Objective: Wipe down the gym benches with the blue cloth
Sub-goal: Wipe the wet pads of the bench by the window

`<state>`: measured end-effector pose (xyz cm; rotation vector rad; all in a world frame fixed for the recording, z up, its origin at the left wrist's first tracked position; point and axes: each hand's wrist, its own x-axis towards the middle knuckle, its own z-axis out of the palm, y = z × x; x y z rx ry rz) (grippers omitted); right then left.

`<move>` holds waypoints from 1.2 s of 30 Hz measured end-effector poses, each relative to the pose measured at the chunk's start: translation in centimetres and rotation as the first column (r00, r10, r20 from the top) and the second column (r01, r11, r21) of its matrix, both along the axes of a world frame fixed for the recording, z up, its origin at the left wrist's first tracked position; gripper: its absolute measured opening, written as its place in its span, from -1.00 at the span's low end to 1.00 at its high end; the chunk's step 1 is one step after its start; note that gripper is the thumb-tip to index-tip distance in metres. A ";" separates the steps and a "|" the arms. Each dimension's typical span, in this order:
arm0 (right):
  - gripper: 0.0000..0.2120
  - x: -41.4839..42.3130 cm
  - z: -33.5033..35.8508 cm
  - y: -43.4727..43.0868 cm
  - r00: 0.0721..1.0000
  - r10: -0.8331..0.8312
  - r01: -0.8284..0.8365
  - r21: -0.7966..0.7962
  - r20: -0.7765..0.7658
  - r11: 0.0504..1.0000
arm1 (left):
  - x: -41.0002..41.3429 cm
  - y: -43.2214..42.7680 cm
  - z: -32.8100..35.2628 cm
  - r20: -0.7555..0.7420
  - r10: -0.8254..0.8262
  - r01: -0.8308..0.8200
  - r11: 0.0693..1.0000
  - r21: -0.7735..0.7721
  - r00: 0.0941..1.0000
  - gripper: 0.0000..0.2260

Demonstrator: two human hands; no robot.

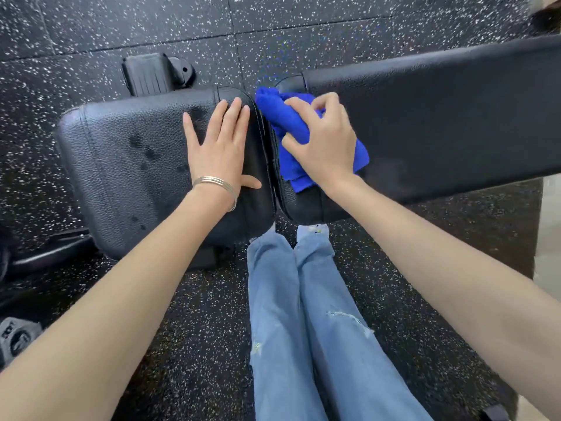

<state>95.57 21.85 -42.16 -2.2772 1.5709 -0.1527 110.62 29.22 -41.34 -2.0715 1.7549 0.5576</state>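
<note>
- The bench (303, 208) shows two black pads: the seat pad (121, 177) at left and the back pad (440, 117) at right, with a narrow gap between them.
- The left grip (218, 147) is released. It lies flat on the right part of the seat pad, fingers straight and slightly spread, grasping nothing.
- Thin bangles (217, 185) sit on the left wrist.
- The right grip (321, 144) is clenched on the blue cloth (273, 107), fingers curled into the bunched fabric.
- The cloth rests on the left end of the back pad, right at the gap. One part shows beyond the fingertips, another beside the wrist.
- Several dark spots (148, 153) mark the seat pad, left of the left grip.
- A black ribbed pad (148, 74) stands beyond the seat pad.
- The floor (303, 31) is black rubber with white speckles.
- Two legs in light jeans (288, 329) stand on the floor, directly before the gap.
</note>
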 end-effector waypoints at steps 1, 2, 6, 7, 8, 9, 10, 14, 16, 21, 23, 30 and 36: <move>-0.64 -0.9 -0.1 1.5 1.000 0.009 -0.009 -0.012 0.018 1.000 | 0.0 0.0 0.0 -0.004 0.006 -0.006 1.000 0.000 1.000 0.12; -0.64 -1.8 -0.3 3.1 0.999 0.027 -0.027 -0.026 0.025 0.999 | -0.1 0.0 -0.1 -0.007 0.013 -0.013 1.000 0.001 1.000 0.12; -0.64 -4.9 -0.2 7.5 0.987 0.153 -0.152 -0.019 0.048 0.988 | -0.5 -0.1 0.1 0.001 0.023 -0.023 1.000 0.005 1.000 0.13; -0.63 -5.0 -0.2 7.4 0.984 0.169 -0.168 -0.015 0.056 0.986 | -0.5 -0.2 0.2 0.004 0.025 -0.025 1.000 0.009 1.000 0.13; -0.63 -4.9 -0.1 6.9 0.983 0.171 -0.171 -0.010 0.065 0.985 | -0.5 -0.2 0.3 0.006 0.026 -0.026 1.000 0.013 1.000 0.14; -0.63 -4.5 -0.1 6.0 0.982 0.176 -0.176 -0.006 0.067 0.984 | -0.6 -0.3 0.3 0.006 0.026 -0.026 1.000 0.018 1.000 0.14; -0.64 -3.9 0.0 4.9 0.980 0.189 -0.189 -0.007 0.056 0.982 | -0.6 -0.3 0.4 0.001 0.027 -0.027 0.999 0.021 1.000 0.14; -0.63 -0.4 0.5 -1.2 0.991 0.128 -0.129 -0.027 -0.029 0.991 | -0.5 -0.2 0.3 -0.003 0.029 -0.029 1.000 0.009 1.000 0.13; -0.63 1.8 0.6 -4.6 0.994 0.057 -0.059 -0.020 -0.094 0.998 | -0.5 -0.2 0.4 0.000 0.024 -0.024 1.000 0.007 1.000 0.13; -0.61 3.6 0.5 -7.7 0.997 -0.034 0.038 0.065 -0.074 0.997 | -0.5 -0.2 0.3 -0.007 0.045 -0.045 0.999 -0.003 0.999 0.14; -0.60 2.5 0.2 -6.0 0.997 -0.007 0.008 0.017 -0.072 1.000 | -0.5 -0.2 0.2 -0.012 0.042 -0.042 0.999 -0.012 0.999 0.15; -0.60 -3.8 -1.3 2.9 0.977 0.197 -0.184 -0.140 0.085 0.973 | -0.2 -0.2 0.1 -0.105 0.077 -0.082 0.996 -0.042 0.991 0.13; -0.59 -8.3 -1.4 4.9 0.869 0.488 -0.476 -0.126 0.084 0.870 | -1.5 0.0 0.3 -0.141 0.054 -0.056 0.998 -0.010 0.989 -0.06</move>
